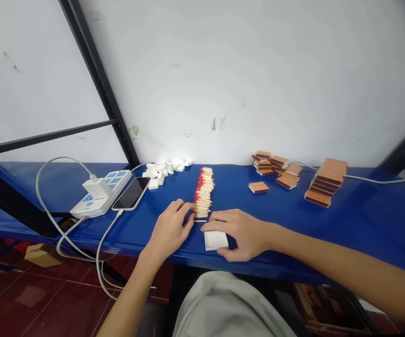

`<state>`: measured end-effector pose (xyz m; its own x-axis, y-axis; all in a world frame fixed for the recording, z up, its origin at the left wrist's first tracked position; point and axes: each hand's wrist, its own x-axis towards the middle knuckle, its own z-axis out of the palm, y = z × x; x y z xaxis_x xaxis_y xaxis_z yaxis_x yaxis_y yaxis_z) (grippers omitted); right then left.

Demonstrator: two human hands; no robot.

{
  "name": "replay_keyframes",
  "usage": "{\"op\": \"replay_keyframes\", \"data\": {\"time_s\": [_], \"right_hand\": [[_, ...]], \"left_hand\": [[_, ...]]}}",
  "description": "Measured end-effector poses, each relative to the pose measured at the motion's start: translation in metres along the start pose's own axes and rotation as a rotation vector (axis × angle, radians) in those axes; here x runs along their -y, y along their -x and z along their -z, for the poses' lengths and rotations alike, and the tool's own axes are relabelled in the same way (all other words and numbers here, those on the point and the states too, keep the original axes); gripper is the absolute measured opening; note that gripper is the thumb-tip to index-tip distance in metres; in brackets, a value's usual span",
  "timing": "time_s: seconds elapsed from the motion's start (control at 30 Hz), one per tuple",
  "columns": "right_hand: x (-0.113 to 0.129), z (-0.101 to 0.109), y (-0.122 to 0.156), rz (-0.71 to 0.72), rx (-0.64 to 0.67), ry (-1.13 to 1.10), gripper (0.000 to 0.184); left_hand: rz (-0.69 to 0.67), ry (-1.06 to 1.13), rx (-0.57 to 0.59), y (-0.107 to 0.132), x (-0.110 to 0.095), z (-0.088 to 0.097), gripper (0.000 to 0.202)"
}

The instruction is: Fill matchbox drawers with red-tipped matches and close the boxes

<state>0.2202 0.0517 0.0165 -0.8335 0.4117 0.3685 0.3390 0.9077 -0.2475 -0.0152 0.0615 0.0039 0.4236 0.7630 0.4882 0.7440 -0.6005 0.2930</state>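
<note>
A long row of wooden matches with red heads (205, 189) runs away from me across the blue tabletop. At its near end, my left hand (172, 228) has thumb and index finger closed around the red heads of the nearest matches; how many are between the fingertips is hidden. One match (200, 221) lies slightly apart from the row, close to these fingertips. My right hand (240, 234) grips a small white matchbox tray (215, 240) by its sides, near the table's front edge. The tray's open side faces up, and the part I can see holds no matches.
White matchbox trays (160, 172) lie heaped by the wall. Orange-brown matchbox sleeves (280, 166) are scattered back right, beside a taller stack (327, 180). A phone (132, 193) and power strip (100, 194) with white cables occupy the left. A black metal frame post (99, 77) rises behind.
</note>
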Motion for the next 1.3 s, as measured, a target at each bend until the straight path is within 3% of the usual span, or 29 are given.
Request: {"op": "replay_keyframes", "data": {"time_s": [0.17,0.33,0.57,0.73,1.03,1.3], "right_hand": [[-0.01,0.008,0.001,-0.046,0.047,0.067,0.046],[-0.021,0.02,0.006,-0.156,0.143,0.076,0.041],[-0.022,0.018,0.005,-0.187,0.163,0.02,0.069],[-0.024,0.017,0.005,-0.196,0.15,-0.004,0.079],[-0.02,0.011,0.002,-0.278,0.144,0.062,0.076],[-0.02,0.012,0.003,-0.268,0.148,0.057,0.072]], "left_hand": [[-0.045,-0.005,-0.052,-0.003,-0.014,-0.009,0.021],[-0.07,-0.099,-0.068,-0.001,-0.015,-0.011,0.025],[-0.072,-0.104,-0.066,-0.001,-0.015,-0.01,0.019],[-0.073,-0.104,-0.061,-0.002,-0.016,-0.01,0.016],[-0.055,-0.113,-0.065,-0.001,-0.016,-0.009,0.019],[-0.015,-0.118,-0.056,-0.001,-0.015,-0.004,0.024]]}}
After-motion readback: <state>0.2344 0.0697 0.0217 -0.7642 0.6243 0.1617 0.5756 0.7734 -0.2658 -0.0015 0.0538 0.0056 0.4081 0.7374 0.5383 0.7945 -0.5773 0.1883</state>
